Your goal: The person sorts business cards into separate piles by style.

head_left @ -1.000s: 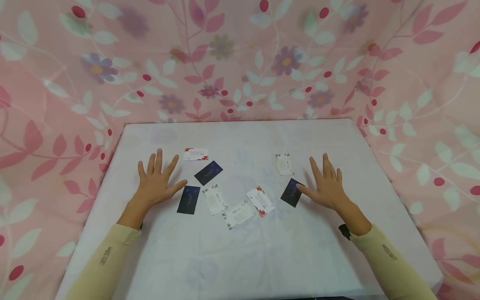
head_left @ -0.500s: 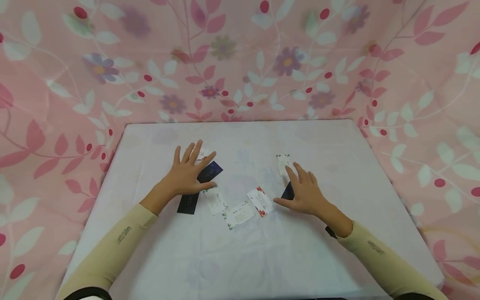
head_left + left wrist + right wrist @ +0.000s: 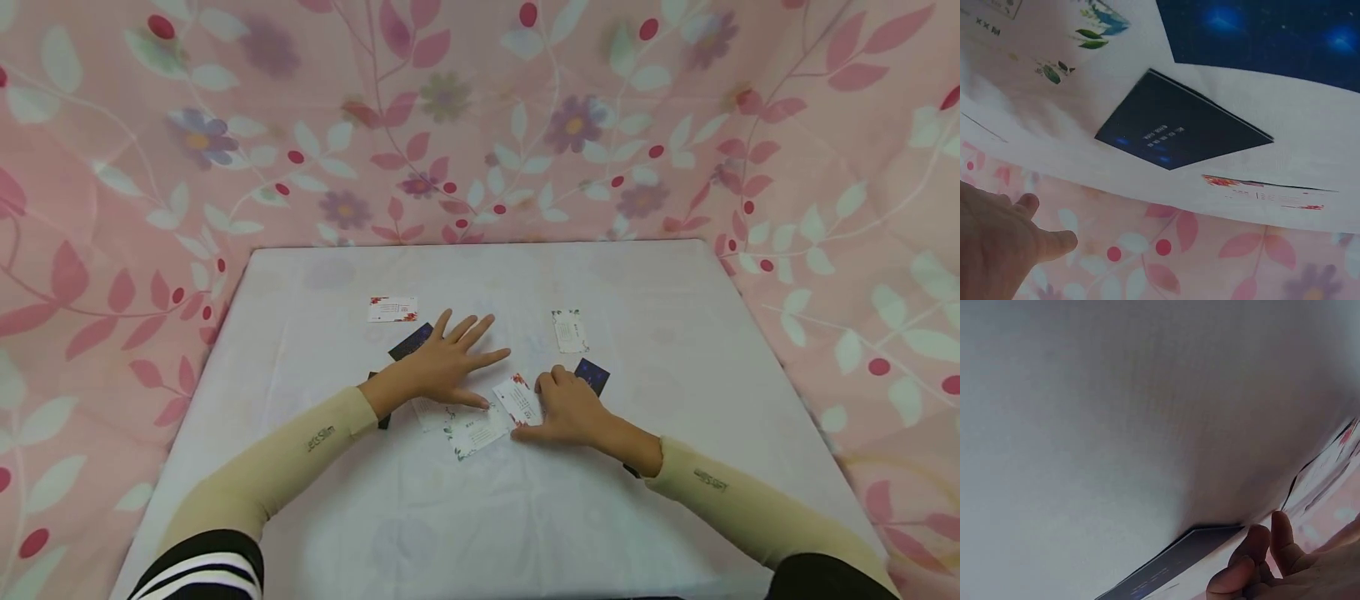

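Small business cards lie spread over a white-covered table. In the head view my left hand is spread over the cards, its thumb close to a white card with green leaves; it holds nothing. My right hand has curled fingers at the right edge of a white card with red flowers, its thumb by the card's lower end. This card lies flat, partly covered. In the right wrist view, one of the fingertips meets its edge. Dark blue cards lie behind each hand; another dark card is mostly hidden under my left wrist.
Another red-flowered card lies at the back left, and a green-leaved card at the back right. A second leafy card is partly under my left hand. Pink floral cloth surrounds the table at the back and sides.
Both hands have moved inward over the table. My left hand has swept right across the cards; my right hand has come left to the red-flowered card, its fingers curling.
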`<action>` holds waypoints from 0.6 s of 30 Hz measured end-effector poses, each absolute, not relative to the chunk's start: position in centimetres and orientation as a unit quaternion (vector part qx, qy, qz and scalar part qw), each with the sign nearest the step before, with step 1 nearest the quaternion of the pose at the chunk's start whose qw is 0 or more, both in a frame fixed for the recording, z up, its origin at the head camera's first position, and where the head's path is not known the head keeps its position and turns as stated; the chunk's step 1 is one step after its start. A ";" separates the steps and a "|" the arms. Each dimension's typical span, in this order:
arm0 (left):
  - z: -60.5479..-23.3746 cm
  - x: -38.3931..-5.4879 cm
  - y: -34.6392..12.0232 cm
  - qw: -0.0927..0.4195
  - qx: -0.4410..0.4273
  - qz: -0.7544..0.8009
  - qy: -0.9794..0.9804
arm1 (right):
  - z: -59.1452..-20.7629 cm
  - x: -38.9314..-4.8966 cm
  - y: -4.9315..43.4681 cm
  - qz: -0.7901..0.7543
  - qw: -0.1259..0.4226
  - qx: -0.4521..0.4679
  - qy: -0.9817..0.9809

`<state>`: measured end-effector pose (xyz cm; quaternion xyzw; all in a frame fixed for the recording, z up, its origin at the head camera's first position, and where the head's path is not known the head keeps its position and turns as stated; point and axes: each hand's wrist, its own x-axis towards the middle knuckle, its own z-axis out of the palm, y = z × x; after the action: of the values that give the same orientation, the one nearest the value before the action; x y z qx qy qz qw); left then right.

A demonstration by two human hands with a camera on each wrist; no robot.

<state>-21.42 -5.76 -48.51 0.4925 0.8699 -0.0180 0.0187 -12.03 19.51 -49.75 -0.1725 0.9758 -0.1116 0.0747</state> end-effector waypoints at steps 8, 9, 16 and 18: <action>-49.6 -21.6 -4.6 0.058 0.484 -0.021 0.873 | -49.9 -13.4 19.3 -0.091 0.094 -0.177 0.976; -49.7 -21.7 -4.5 0.060 0.484 -0.023 0.873 | -49.9 -13.7 19.3 -0.093 0.094 -0.179 0.975; -50.3 -21.9 -3.8 0.077 0.478 -0.032 0.875 | -50.0 -15.0 19.3 -0.135 0.106 -0.173 0.970; -50.3 -21.9 -3.6 0.080 0.474 -0.027 0.876 | -50.0 -15.3 19.3 -0.154 0.113 -0.170 0.967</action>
<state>-21.87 -3.58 -50.30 0.4739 0.8765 -0.0270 0.0800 -15.33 19.32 -49.98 -0.1704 0.9668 -0.1535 0.1127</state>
